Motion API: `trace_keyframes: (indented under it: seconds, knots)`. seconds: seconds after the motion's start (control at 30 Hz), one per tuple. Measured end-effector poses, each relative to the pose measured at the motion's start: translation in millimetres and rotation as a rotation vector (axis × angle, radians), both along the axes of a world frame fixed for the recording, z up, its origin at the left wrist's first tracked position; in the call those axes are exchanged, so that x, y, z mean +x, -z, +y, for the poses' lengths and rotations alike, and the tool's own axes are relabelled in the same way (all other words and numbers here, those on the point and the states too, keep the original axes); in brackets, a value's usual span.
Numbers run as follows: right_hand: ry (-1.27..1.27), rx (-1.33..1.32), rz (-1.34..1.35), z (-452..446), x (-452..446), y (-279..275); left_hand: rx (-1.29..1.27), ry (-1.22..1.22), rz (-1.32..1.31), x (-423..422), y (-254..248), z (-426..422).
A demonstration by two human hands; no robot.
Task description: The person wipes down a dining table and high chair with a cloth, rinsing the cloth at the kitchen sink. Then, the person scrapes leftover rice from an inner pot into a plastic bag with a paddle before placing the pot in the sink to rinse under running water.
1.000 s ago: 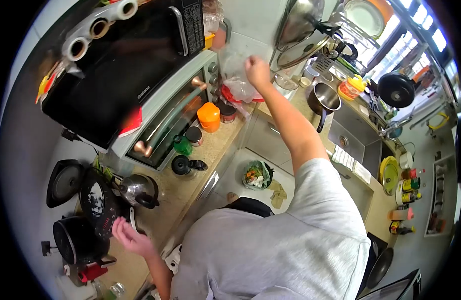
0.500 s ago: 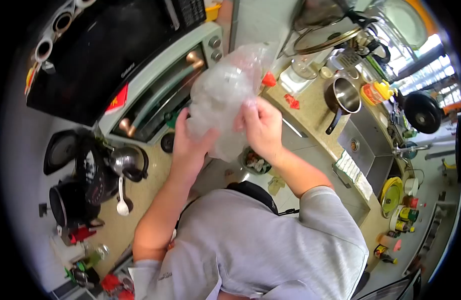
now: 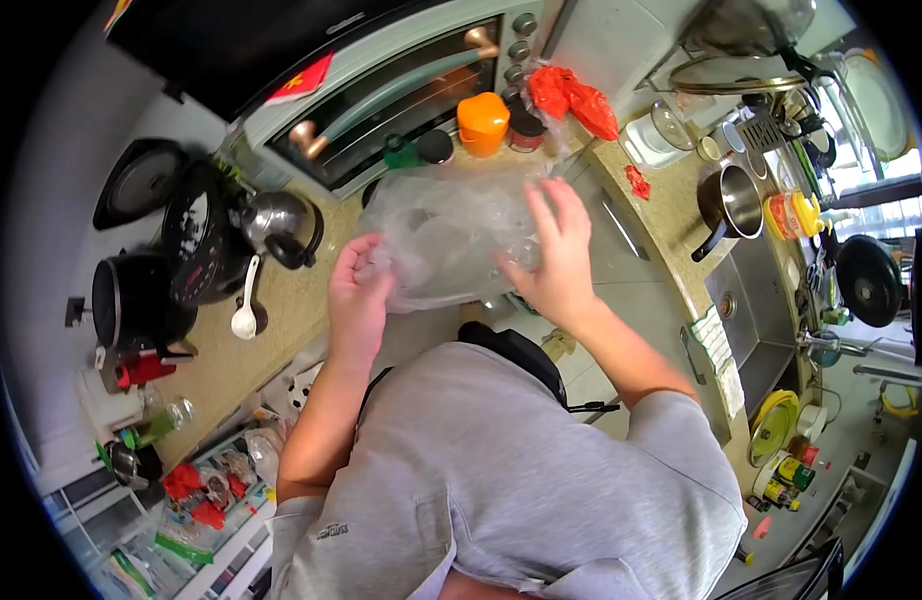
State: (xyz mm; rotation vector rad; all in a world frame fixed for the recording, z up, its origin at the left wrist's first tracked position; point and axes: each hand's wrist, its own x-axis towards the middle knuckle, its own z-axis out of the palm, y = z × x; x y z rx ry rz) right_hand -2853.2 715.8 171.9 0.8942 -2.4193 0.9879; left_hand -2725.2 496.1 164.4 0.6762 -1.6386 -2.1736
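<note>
A crumpled clear plastic bag (image 3: pixel 446 225) hangs spread between my hands, in front of my chest. My left hand (image 3: pixel 359 295) has its fingers closed on the bag's near left edge. At the bag's right side is my right hand (image 3: pixel 561 255), with thumb and fingers apart and touching the film; it is slightly blurred. Whether anything lies inside the bag I cannot make out. Just beyond it on the counter are an orange container (image 3: pixel 483 124) and a dark-lidded jar (image 3: pixel 436 147).
A toaster oven (image 3: pixel 401 100) stands behind the bag. To the left are a kettle (image 3: pixel 281 222), a white spoon (image 3: pixel 245 318) and a black pot (image 3: pixel 141 305). On the right are a saucepan (image 3: pixel 731 202) and a sink (image 3: pixel 756 300). A red plastic bag (image 3: pixel 571 98) lies at the corner.
The bag has come lower and been spread wider. My right hand has gone from a pinch to fingers apart, moving right. The view has shifted, showing the orange container and red bag.
</note>
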Motion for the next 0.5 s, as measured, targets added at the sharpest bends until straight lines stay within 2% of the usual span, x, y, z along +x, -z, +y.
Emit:
trace_keyframes:
  seconds: [0.03, 0.07, 0.1, 0.13, 0.2, 0.23, 0.27, 0.33, 0.4, 0.5]
  knots:
    - [-0.141, 0.019, -0.026, -9, 5, -1, 0.003, -0.020, 0.002, 15, -3, -2]
    - [-0.286, 0.038, -0.049, -21, 9, -2, -0.188, 0.030, -0.055, 31, -7, -6]
    - [-0.310, -0.066, -0.110, -37, 10, 17, -0.379, 0.074, -0.115, 46, -9, -11]
    - [-0.340, -0.061, -0.103, -48, 10, 16, -0.375, 0.044, -0.112, 62, -7, -21]
    - [-0.121, -0.355, -1.032, -70, 20, 12, -0.874, 0.003, -0.145, 105, 3, -48]
    - [-0.180, -0.494, -0.973, -84, 32, 15, -0.869, -0.035, -0.151, 128, 6, -58]
    - [-0.214, -0.469, -0.972, -99, 45, 17, -0.788, -0.075, -0.187, 152, 10, -66]
    - [-0.226, -0.648, -1.169, -129, 78, 17, -0.690, -0.148, -0.227, 198, 13, -74]
    - [-0.271, -0.530, -1.154, -153, 122, 5, -1.105, -0.266, -0.276, 237, 5, -73]
    - [-0.332, -0.316, -1.019, -193, 179, 12, -1.105, -0.324, -0.227, 291, -3, -75]
